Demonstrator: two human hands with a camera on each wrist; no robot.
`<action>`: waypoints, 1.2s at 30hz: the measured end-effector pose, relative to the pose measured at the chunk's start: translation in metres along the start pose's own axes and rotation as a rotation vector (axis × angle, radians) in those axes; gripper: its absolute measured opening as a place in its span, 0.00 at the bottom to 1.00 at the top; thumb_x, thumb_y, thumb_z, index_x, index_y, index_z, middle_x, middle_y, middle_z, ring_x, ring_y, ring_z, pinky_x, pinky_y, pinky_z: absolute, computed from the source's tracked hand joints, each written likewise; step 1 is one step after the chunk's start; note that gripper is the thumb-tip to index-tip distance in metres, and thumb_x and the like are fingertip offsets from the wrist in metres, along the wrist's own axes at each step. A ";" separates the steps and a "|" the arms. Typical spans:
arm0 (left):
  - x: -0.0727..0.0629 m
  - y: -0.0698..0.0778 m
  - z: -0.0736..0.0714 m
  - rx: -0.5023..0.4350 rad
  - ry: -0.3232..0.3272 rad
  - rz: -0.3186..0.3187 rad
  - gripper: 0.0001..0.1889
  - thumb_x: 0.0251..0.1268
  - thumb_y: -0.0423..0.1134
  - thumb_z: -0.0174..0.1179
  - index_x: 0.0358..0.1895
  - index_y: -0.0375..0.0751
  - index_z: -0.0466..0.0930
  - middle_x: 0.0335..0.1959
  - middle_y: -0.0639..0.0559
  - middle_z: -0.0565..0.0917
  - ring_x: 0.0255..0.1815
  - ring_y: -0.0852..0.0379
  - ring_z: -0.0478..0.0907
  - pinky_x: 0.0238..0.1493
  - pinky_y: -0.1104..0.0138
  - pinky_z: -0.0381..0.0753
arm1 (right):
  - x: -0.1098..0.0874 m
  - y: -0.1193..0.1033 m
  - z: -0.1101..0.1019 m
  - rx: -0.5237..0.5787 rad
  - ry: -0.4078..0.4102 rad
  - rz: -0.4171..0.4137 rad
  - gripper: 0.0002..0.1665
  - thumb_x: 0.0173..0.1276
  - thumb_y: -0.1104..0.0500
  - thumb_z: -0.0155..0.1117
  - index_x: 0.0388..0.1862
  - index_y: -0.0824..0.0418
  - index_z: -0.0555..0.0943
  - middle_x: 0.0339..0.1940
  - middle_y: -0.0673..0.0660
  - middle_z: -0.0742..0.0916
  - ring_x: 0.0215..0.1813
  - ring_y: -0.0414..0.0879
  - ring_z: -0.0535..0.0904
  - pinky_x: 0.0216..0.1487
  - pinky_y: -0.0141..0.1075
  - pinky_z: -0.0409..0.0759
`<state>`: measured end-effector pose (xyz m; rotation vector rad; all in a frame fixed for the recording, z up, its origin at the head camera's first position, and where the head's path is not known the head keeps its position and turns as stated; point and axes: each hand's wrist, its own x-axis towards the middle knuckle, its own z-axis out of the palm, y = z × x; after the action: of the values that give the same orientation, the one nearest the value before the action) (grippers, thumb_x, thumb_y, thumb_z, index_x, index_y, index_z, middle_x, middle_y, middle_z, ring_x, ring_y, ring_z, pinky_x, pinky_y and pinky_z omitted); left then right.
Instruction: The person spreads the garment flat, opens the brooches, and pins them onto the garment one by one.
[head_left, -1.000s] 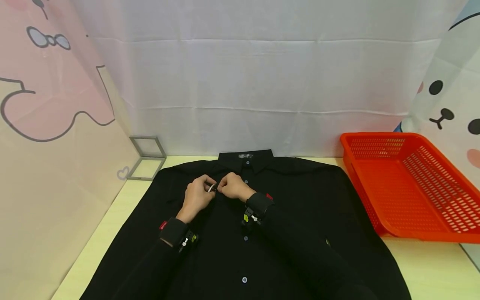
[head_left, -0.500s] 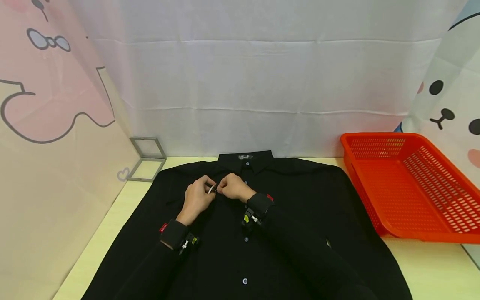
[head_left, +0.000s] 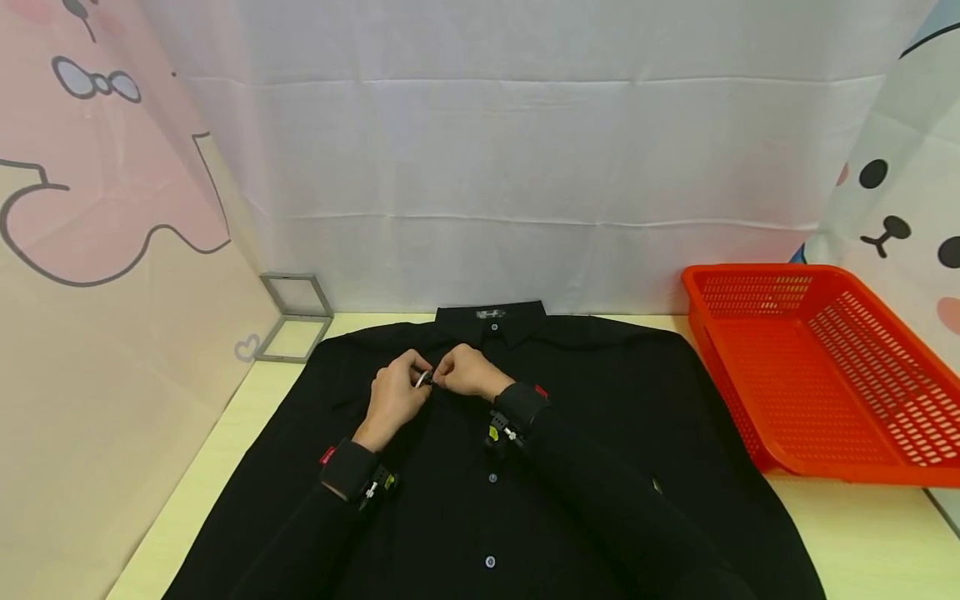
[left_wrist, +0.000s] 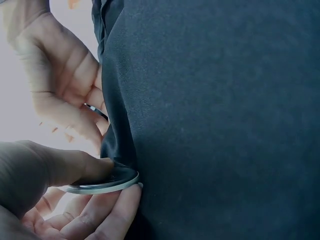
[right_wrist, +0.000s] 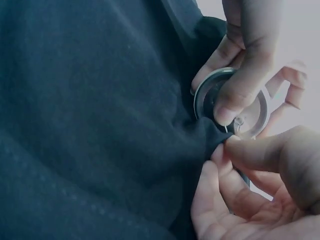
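A black button-up shirt (head_left: 442, 517) lies spread on the table, collar at the far side. My left hand (head_left: 396, 392) pinches a round pin-back badge (head_left: 423, 379), thumb on its back and fingers beneath. In the right wrist view, the badge (right_wrist: 260, 112) shows its hollow back, and a thin pin end sticks out by the thumb tip. Pinched between thumb and fingers of my right hand (head_left: 468, 372) is a fold of shirt fabric, right beside the badge. Cloth reaches under the left thumb in the left wrist view. How far the pin enters the fabric is hidden.
A red plastic basket (head_left: 802, 400) stands at the right, close to the shirt's edge. At the back left, a grey hinged double frame (head_left: 306, 317) leans by the wall cloth. A white curtain (head_left: 510, 158) closes off the back, and pale tabletop (head_left: 202, 467) shows along the left.
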<state>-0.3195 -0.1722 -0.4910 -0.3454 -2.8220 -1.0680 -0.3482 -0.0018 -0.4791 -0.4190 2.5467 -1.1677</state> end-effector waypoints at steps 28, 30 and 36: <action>-0.002 0.001 0.000 -0.025 -0.002 0.011 0.12 0.61 0.27 0.71 0.43 0.42 0.81 0.34 0.46 0.86 0.30 0.50 0.82 0.35 0.55 0.80 | -0.002 0.006 0.000 0.095 -0.012 -0.011 0.08 0.73 0.66 0.65 0.43 0.66 0.90 0.40 0.60 0.90 0.30 0.43 0.77 0.32 0.30 0.72; -0.002 0.001 0.000 -0.023 -0.001 0.004 0.11 0.61 0.27 0.70 0.43 0.43 0.81 0.34 0.46 0.86 0.30 0.50 0.82 0.36 0.55 0.80 | -0.002 0.007 0.000 0.108 0.002 -0.007 0.09 0.72 0.66 0.64 0.44 0.66 0.90 0.40 0.60 0.90 0.30 0.43 0.77 0.32 0.30 0.72; -0.001 0.003 0.001 -0.009 0.005 -0.001 0.11 0.62 0.28 0.70 0.44 0.43 0.81 0.35 0.46 0.86 0.31 0.49 0.82 0.36 0.54 0.81 | -0.005 0.005 0.001 0.134 0.004 -0.009 0.10 0.73 0.67 0.62 0.44 0.65 0.90 0.43 0.60 0.90 0.34 0.44 0.79 0.35 0.31 0.75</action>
<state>-0.3176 -0.1697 -0.4900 -0.3423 -2.8140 -1.0803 -0.3443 0.0029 -0.4825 -0.3959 2.4540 -1.3338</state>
